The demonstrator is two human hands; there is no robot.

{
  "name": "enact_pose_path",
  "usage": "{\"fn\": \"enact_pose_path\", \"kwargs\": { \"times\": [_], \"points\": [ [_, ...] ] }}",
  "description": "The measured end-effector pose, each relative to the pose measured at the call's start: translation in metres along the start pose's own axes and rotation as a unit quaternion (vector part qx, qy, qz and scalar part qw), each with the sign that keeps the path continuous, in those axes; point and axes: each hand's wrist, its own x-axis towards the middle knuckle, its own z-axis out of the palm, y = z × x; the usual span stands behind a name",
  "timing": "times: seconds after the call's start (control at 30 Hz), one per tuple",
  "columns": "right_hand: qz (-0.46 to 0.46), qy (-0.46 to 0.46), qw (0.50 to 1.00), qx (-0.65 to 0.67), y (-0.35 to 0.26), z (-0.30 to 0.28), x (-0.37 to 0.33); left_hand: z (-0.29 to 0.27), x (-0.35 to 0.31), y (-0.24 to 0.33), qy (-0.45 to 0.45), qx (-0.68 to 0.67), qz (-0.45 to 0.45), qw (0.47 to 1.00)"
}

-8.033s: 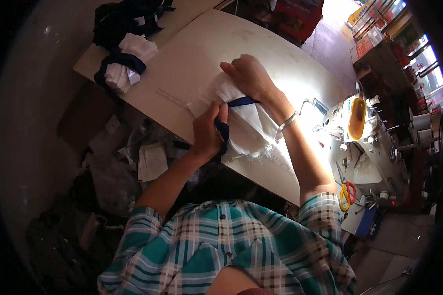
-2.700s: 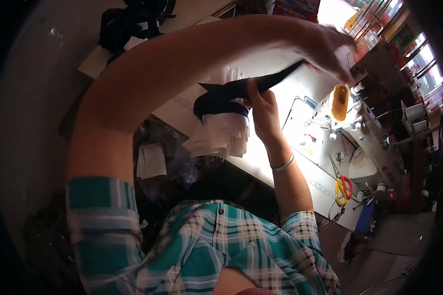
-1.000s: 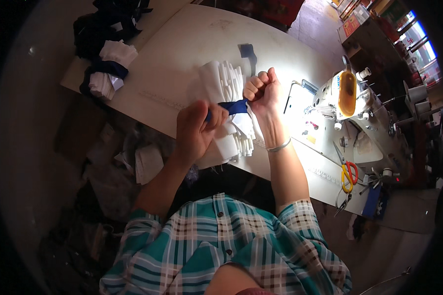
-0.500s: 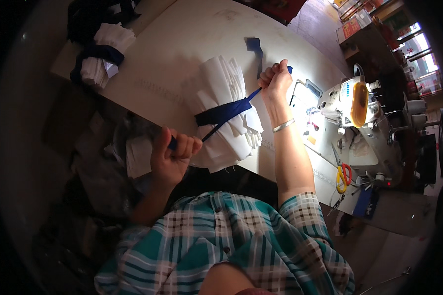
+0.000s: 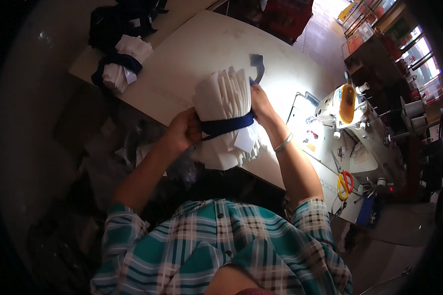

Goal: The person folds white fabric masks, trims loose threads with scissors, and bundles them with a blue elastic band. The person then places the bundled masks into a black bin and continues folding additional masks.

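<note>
A thick bundle of folded white fabric pieces (image 5: 220,96) stands tilted at the table's near edge. A dark blue fabric strip (image 5: 227,126) wraps round its middle, and a small white tag (image 5: 244,139) hangs below the strip. My left hand (image 5: 184,130) is closed on the bundle's left side, its fingers curled at the strip. On the right side my right hand (image 5: 262,104) grips the bundle, with some fingers hidden behind it. The strip's loose end (image 5: 257,68) sticks up beyond my right hand.
Another tied white bundle (image 5: 117,71) lies at the far left beside dark cloth (image 5: 108,27). To the right are a lit sewing machine (image 5: 347,103), scissors with red and yellow handles (image 5: 345,184) and thread cones (image 5: 414,110). The pale table (image 5: 182,59) extends behind the bundle.
Both hands have moved in from the strip's pulled-out ends to the bundle's sides. The bundle has turned more upright, and the strip now lies flatter across it.
</note>
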Motion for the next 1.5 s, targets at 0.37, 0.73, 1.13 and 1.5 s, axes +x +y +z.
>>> {"fn": "enact_pose_path", "kwargs": {
  "times": [0.37,0.73,1.13,1.5],
  "points": [
    [-0.009,-0.082,0.988,0.133,-0.021,-0.022,-0.03,0.042,0.046,0.034,-0.082,0.503,0.389,0.767],
    [-0.083,-0.097,0.986,-0.11,-0.129,0.015,-0.019,0.103,0.02,0.009,-0.156,0.512,0.411,0.738],
    [-0.197,-0.177,0.858,-0.439,-0.071,-0.006,-0.034,0.129,0.013,0.021,-0.157,0.404,0.526,0.732],
    [-0.017,-0.134,0.965,-0.226,-0.079,-0.01,-0.031,0.131,0.038,0.041,-0.198,0.538,0.457,0.68]
  ]
}}
